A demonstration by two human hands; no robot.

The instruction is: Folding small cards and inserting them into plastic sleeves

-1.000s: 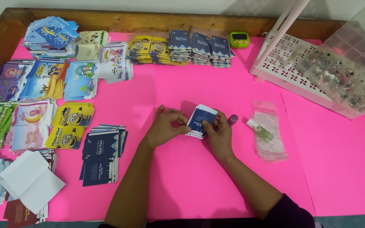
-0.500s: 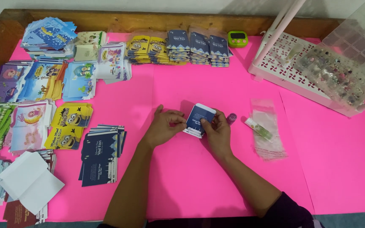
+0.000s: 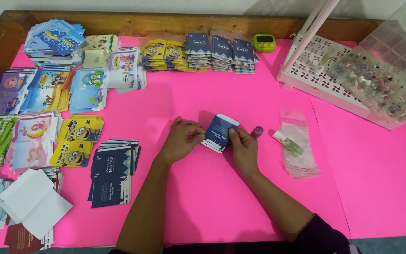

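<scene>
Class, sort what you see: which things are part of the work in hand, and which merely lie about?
In hand: dark blue envelope, held by left hand and right hand.

Lying about: green timer, yellow envelope stacks, white basket, clear bags.

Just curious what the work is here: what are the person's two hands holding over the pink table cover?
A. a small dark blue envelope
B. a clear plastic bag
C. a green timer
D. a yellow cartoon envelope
A: the left hand and right hand both pinch a small dark blue envelope between them.
</scene>
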